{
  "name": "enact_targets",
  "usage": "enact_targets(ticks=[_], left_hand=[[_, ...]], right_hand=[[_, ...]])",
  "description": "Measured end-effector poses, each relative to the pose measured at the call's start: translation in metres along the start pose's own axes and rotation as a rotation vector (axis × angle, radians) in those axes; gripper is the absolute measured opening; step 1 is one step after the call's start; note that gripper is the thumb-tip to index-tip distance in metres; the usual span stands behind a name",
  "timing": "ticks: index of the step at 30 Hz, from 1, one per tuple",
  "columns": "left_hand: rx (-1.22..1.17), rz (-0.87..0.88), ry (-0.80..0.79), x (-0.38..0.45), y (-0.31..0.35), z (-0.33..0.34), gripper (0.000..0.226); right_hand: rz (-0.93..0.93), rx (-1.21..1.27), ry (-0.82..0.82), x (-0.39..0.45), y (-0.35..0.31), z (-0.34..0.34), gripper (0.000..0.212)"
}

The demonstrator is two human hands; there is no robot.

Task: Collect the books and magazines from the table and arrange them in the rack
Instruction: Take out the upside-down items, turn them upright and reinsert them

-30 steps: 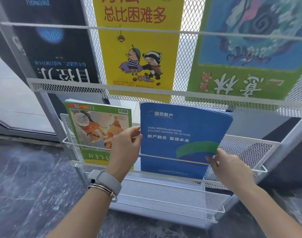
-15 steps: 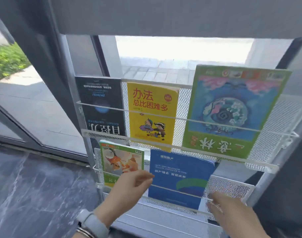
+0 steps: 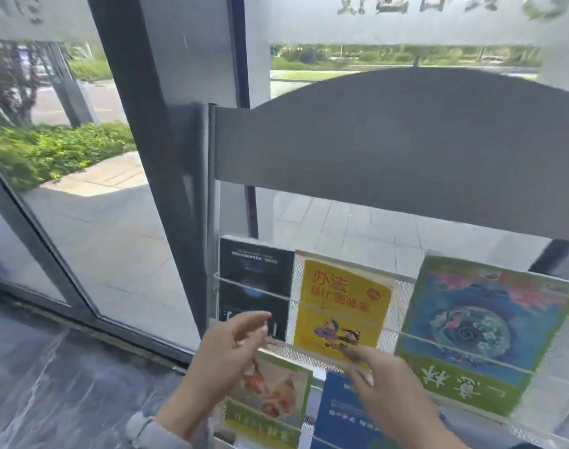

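Standing right up against the rack (image 3: pixel 406 150), w/ glass door and paving behind it, no tabletop in view. Rack's grey arched header fills the upper right; wire-mesh tiers below hold everything seen.

Upper tier, left to right: black book (image 3: pixel 255 283), yellow book (image 3: pixel 341 306), big green-and-blue magazine (image 3: pixel 484 332) leaning slightly, top tipped right. All upright, long axes vertical, each behind a thin rail. Lower tier: green magazine (image 3: pixel 270 393) at left, blue booklet (image 3: pixel 338 416) just beside it on the right, both also upright, partly covered by the hands.

Left hand (image 3: pixel 225 354) is in front of the green magazine's top corner, fingers (image 3: pixel 254 319) loosely spread and reaching up toward the black book's lower edge; holding nothing. Right hand (image 3: pixel 386 387) is over the blue booklet's top, forefinger extended toward the yellow book's bottom edge; also appears to hold nothing, though blur makes contact w/ the covers hard to call.

Judgement: both hands look free, placing seems done here, so next move prob. turns away from the rack, back toward wherever remaining items lie. Nothing to grab is nearer one hand than the other. Only obstacles for pulling back: the rails and upper tier's lip just above the knuckles.
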State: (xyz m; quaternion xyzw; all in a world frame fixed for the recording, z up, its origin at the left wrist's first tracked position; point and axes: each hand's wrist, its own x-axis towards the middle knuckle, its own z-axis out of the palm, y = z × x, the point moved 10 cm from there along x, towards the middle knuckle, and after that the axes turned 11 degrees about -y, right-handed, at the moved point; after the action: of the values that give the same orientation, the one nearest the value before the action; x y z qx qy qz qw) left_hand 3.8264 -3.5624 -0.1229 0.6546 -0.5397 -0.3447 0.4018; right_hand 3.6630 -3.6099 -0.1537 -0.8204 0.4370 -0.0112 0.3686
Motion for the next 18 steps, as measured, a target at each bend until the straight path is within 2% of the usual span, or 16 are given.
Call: enact_targets(ticks=[1,2,3,5,6,9,12,15,18], left_hand=[[0.050,0.038,0.028,0.013,0.005,-0.017,0.026],[0.108,0.072,0.051,0.028,0.010,-0.033,0.026],[0.172,0.097,0.062,0.041,0.014,-0.045,0.027],[0.298,0.130,0.043,0.070,0.017,-0.060,0.035],[0.357,0.142,0.020,0.083,0.017,-0.064,0.040],[0.581,0.203,-0.040,0.119,0.013,-0.067,0.050],[0.755,0.271,-0.100,0.135,-0.002,-0.059,0.054],[0.888,0.307,-0.093,0.136,-0.014,-0.056,0.054],[0.927,0.388,-0.031,0.133,-0.011,-0.059,0.057]], right_hand=[[0.151,-0.058,0.026,0.003,0.018,-0.020,0.032],[0.055,-0.223,0.156,0.014,-0.011,-0.042,0.036],[-0.036,-0.067,0.171,0.033,-0.033,-0.044,0.039],[-0.100,-0.152,0.232,0.049,-0.065,-0.049,0.046],[-0.113,-0.183,0.337,0.060,-0.073,-0.063,0.050],[-0.119,-0.267,0.319,0.101,-0.108,-0.062,0.060],[-0.055,-0.365,0.309,0.128,-0.102,-0.053,0.066],[0.011,-0.458,0.378,0.130,-0.100,-0.049,0.072],[-0.032,-0.555,0.476,0.129,-0.100,-0.044,0.070]])
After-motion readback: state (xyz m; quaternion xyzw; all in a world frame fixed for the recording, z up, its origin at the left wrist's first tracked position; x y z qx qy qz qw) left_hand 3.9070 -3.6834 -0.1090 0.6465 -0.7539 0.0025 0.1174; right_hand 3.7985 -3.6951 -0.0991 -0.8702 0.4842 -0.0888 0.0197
